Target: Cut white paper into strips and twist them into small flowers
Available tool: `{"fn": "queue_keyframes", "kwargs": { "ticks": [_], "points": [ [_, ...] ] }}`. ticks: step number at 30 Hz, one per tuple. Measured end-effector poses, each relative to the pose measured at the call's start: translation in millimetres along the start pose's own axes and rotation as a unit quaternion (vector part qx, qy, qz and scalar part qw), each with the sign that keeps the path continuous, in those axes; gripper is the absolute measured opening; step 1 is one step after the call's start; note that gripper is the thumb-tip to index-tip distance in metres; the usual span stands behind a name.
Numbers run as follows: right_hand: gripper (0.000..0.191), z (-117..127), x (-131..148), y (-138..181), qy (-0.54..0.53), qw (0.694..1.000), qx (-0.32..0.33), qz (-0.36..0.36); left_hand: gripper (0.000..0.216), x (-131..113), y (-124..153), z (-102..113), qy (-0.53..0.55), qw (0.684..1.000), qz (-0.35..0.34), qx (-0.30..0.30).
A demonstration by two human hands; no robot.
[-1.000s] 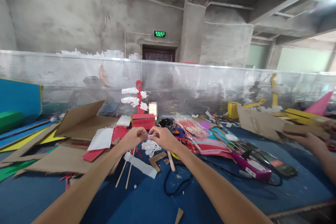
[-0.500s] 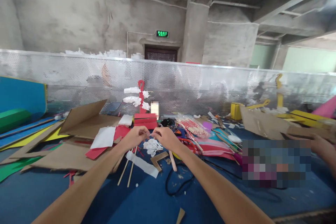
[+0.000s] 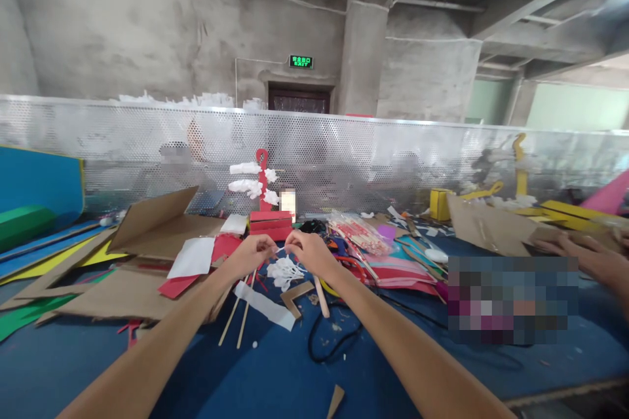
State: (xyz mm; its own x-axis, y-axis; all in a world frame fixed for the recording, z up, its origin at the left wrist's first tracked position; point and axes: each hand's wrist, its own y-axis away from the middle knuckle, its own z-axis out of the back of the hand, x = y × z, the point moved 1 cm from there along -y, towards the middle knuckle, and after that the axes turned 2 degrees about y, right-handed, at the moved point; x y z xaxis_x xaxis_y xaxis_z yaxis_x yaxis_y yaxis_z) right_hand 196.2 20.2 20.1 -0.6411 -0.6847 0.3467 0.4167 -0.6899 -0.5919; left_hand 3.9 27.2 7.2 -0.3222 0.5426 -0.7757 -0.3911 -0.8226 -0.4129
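My left hand (image 3: 254, 255) and my right hand (image 3: 309, 254) are raised close together over the middle of the table, each with its fingertips pinched. A thin white twisted paper strip (image 3: 280, 249) spans the small gap between them. Directly below lies a pile of white twisted paper pieces (image 3: 284, 273). Nearer to me are a flat white paper strip (image 3: 265, 305), two thin wooden sticks (image 3: 244, 311) and an L-shaped cardboard piece (image 3: 295, 299). Behind the hands stands a red box (image 3: 270, 225) with a red upright (image 3: 263, 180) carrying white paper shapes.
Cardboard sheets (image 3: 115, 291) fill the left of the blue table (image 3: 275, 380). A black cord (image 3: 319, 360) curls to the right of centre, below a pale stick (image 3: 322, 298). At far right, another person's hand (image 3: 590, 258) touches cardboard. A perforated metal panel (image 3: 344, 163) runs along the back.
My hands are slightly farther apart, and the white strip between them shows more clearly. The other person's hand at right has moved left along the cardboard. The view has shifted slightly.
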Motion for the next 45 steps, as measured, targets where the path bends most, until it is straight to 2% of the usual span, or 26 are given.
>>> {"fn": "queue_keyframes", "kwargs": {
  "ticks": [6,11,19,25,31,39,45],
  "points": [
    [0.025,1,2,1,0.021,1.0,0.015,-0.014,0.024,-6,1,-1,0.004,1.0,-0.017,0.002],
    [0.037,1,3,2,0.035,0.999,0.014,-0.018,0.027,-13,4,-1,0.001,1.0,-0.002,0.003],
    [0.013,2,10,2,0.008,0.998,0.015,0.053,0.03,-4,2,-2,0.005,1.0,-0.006,0.007],
    [0.012,3,9,0,0.026,0.997,-0.017,0.071,0.033,2,2,-4,-0.008,1.0,-0.017,0.018],
    [0.005,0,4,0,0.022,0.997,-0.012,0.069,0.036,1,1,-3,-0.023,1.0,-0.002,0.002],
    [0.004,0,4,0,0.023,0.997,-0.007,0.079,0.036,2,1,-2,-0.03,0.999,-0.003,0.027],
    [0.006,0,4,0,0.022,0.997,-0.002,0.077,0.036,6,0,-2,-0.043,0.999,-0.009,0.024]
  ]
}}
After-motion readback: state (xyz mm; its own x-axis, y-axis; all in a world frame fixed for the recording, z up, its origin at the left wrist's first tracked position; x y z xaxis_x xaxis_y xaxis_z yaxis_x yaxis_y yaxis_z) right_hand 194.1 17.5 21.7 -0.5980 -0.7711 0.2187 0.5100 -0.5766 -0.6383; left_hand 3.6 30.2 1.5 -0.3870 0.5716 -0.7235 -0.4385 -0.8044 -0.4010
